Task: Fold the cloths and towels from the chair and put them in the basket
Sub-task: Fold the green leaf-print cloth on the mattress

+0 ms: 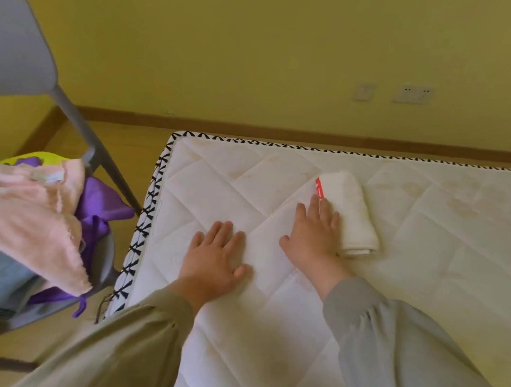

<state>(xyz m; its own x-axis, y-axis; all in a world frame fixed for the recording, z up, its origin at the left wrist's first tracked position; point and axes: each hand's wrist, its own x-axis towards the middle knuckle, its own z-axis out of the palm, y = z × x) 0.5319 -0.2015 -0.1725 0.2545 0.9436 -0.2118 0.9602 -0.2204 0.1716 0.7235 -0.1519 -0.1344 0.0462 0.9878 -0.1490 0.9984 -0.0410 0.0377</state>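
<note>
Our left grip lay flat on the mattress, fingers spread, pinching nothing. Our right grip rested near it, fingers straight and spread, fingertips touching a folded white towel with a red label. A pink cloth and a purple cloth lay heaped on the chair at the left.

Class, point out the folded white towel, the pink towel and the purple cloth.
folded white towel (pixel 355 213): head view, its top face.
pink towel (pixel 18 217): head view, its middle.
purple cloth (pixel 100 200): head view, upper fold.
</note>
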